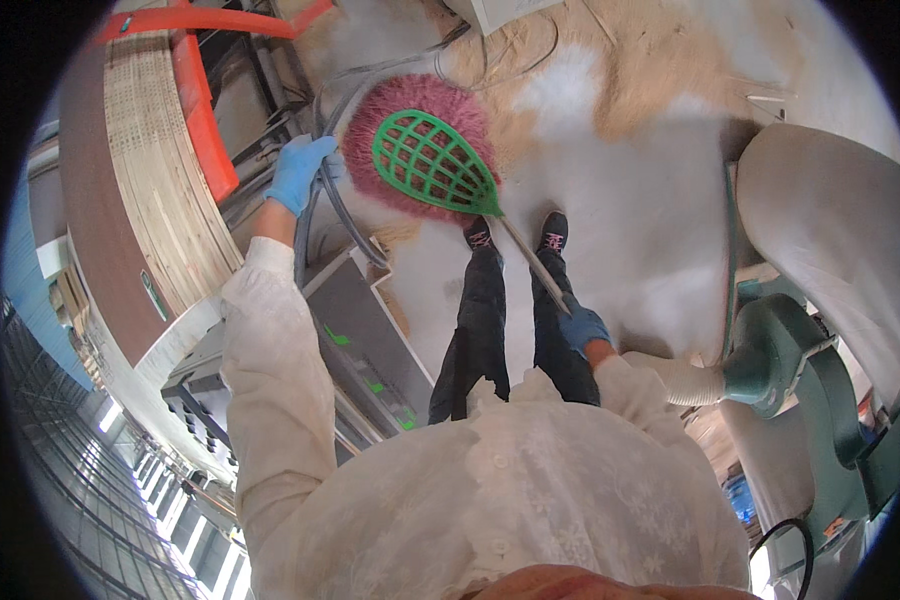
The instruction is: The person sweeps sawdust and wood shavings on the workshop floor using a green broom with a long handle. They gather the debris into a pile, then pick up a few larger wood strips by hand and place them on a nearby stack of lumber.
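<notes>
The right hand [583, 328], in a dark-looking blue glove, is wrapped around the upper part of a slim, straight, pale pole [534, 261]. It belongs to a broom [433, 160] with a rounded green lattice head and a wide ring of dusky-pink bristles; that head lies in front of the feet, toward the person's left, and overlaps the tip of the left dark shoe [479, 236] in this view.

The left hand [299, 175], in a light blue glove (paler than the other, perhaps only from the light), is stretched well forward at a bundle of grey flexible hoses [343, 213]. Its fingers meet them, but I cannot tell whether they close round one.

Beside that arm stand a layered stack of pale wooden sheets [150, 150] with a brown outer face, an orange-red metal frame [202, 130], and a dark grey flat panel [370, 335] marked with bright green strips. Tan dust [650, 60] is spread over the grey floor [650, 220] ahead. On the right are a dark green machine housing [775, 350], a ribbed cream duct [685, 380] and a large, bulging grey bag [830, 215].
</notes>
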The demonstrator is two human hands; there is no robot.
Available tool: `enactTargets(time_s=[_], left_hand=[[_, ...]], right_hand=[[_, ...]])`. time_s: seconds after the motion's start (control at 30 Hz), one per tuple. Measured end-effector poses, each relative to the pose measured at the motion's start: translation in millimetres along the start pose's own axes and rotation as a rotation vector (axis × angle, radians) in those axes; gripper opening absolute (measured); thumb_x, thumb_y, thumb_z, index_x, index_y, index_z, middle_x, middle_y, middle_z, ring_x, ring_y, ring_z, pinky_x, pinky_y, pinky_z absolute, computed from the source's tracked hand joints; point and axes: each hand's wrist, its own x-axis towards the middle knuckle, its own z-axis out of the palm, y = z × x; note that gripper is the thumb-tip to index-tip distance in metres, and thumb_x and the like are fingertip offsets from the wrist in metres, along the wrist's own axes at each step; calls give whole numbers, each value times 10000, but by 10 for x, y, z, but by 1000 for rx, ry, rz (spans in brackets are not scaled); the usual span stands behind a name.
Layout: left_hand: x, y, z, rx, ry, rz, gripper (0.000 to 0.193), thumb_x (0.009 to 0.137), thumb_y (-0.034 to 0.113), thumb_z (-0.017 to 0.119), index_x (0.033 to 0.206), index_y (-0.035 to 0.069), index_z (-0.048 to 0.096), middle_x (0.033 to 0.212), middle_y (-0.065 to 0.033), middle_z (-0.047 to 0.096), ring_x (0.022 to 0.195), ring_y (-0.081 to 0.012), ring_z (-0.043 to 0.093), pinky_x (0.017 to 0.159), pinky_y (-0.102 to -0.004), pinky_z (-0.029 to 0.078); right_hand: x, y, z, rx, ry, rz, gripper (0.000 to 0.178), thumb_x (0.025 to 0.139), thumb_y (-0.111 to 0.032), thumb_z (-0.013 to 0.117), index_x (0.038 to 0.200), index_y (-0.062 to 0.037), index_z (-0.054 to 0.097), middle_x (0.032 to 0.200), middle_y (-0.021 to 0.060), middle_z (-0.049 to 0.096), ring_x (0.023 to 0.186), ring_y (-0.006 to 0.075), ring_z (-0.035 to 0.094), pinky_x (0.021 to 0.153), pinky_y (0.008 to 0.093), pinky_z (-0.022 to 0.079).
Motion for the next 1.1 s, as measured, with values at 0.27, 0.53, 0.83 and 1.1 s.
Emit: enactTargets(time_s=[0.27, 0.53, 0.83, 1.1], left_hand=[[-131, -261, 117, 373, -12, 70, 114, 820, 142, 640, 772, 44, 607, 644, -59, 599, 538, -156, 560, 524, -294, 456], [-126, -342, 176, 468, 102, 132, 192, 762, 191, 635, 756, 0, 656, 664, -107, 665, 580, -193, 623, 560, -325, 487], [-273, -693, 113, 641, 115, 150, 256, 790, 236, 635, 727, -12, 652, 691, -116, 676, 561, -171, 617, 514, -305, 476], [-227, -731, 137, 818, 193, 263, 379, 702, 312, 660, 802, -50, 710, 725, -201, 695, 715, -288, 701, 728, -373, 540]], right_hand=[[-1275, 789, -709, 28, -93, 18, 582, 934, -378, 450, 1469, -166, 356, 1199, 303, 585, 1111, 448, 571, 955, 490, 450], [-895, -82, -207, 240, -101, -309, 528, 941, -349, 470, 1421, -134, 419, 1127, 292, 626, 1071, 441, 603, 925, 461, 476], [756, -952, 1066, -34, -9, -336, 410, 927, -351, 457, 1258, -126, 547, 1035, 233, 675, 1033, 463, 607, 867, 517, 491], [-461, 540, 832, 185, 119, -55, 592, 894, -359, 563, 1430, -135, 446, 1110, 218, 660, 920, 325, 669, 794, 402, 535]])
